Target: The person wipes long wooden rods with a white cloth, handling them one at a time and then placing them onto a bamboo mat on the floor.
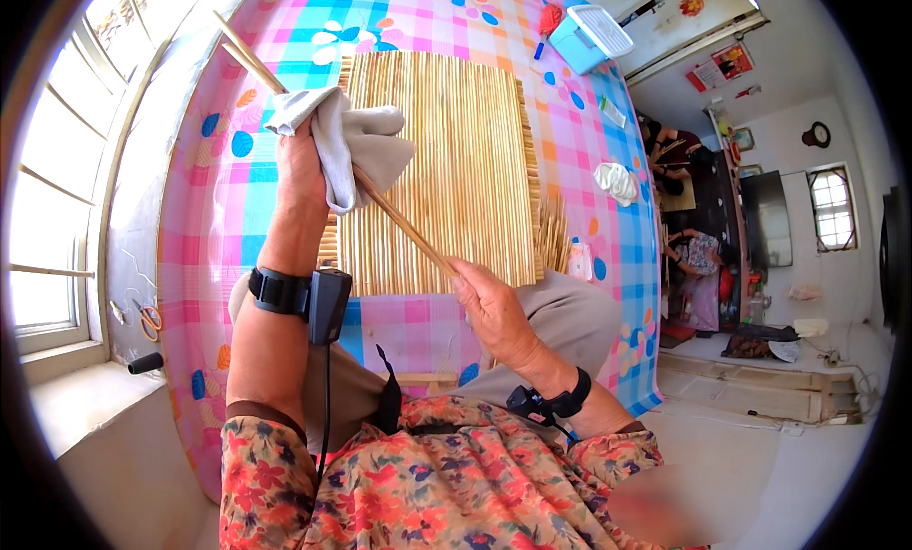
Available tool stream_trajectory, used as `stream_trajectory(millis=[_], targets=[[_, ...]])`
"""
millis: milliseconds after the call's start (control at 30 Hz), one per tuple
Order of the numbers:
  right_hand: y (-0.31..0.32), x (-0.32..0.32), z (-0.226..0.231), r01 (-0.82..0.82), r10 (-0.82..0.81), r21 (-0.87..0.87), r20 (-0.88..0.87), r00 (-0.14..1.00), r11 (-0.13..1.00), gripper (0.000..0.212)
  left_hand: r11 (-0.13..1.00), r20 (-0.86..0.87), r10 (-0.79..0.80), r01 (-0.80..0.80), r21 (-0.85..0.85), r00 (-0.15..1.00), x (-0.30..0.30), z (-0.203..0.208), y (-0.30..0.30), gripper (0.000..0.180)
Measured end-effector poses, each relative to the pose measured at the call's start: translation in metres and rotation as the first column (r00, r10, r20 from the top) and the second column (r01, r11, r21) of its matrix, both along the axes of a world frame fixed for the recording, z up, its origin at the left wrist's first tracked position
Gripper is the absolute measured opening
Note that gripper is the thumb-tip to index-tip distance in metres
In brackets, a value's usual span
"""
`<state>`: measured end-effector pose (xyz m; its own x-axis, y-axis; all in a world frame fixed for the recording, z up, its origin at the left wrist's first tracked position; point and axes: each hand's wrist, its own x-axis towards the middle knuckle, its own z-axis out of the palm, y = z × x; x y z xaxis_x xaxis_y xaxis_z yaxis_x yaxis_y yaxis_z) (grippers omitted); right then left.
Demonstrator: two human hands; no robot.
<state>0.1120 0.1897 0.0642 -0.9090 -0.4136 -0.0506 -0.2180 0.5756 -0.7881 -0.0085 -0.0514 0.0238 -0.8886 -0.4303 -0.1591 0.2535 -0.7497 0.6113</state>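
My left hand [302, 165] is closed on a pale grey cloth [375, 146] folded around thin wooden sticks [407, 225]. The sticks slant from upper left to lower right, and at least two ends stick out beyond the cloth at the upper left. My right hand [492, 308] pinches their lower end between thumb and fingers. Under them lies a flat layer of many similar straight sticks [456, 151], set side by side like a mat. The cloth covers part of this layer, and most of my left fingers are hidden by it.
A checked, flowered cloth [598, 256] covers the surface. A white rag [617, 183] and a blue box with a white lid [589, 39] are on the right. Orange-handled scissors [149, 320] lie by the window at left. Other people [698, 251] sit farther off at right.
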Motion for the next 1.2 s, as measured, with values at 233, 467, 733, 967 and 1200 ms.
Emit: stream_trajectory(millis=[233,467,733,967,1200], targets=[[0.012,0.01,-0.003,0.089,0.031,-0.199,0.532,0.846,0.976,0.023,0.991,-0.022,0.045,-0.047,-0.128,0.999,0.008,0.008,0.013,0.023],[0.047,0.047,0.004,0.031,-0.051,0.153,0.126,0.991,0.988,0.021,0.994,0.021,-0.01,0.012,-0.112,1.0,0.006,-0.001,0.006,0.027],[0.014,0.012,0.001,-0.003,0.01,-0.03,0.26,0.965,1.0,0.02,0.986,-0.002,-0.058,0.057,-0.159,0.998,0.02,0.006,0.013,0.025],[-0.016,-0.006,-0.026,-0.125,0.177,-0.209,0.247,0.953,0.97,0.024,0.958,0.049,0.033,-0.017,-0.286,0.998,0.019,0.012,-0.009,0.024],[0.046,-0.007,-0.053,0.052,0.008,-0.084,0.59,0.808,0.995,0.028,0.934,0.059,0.077,-0.052,-0.354,0.995,0.023,0.012,-0.024,0.02]])
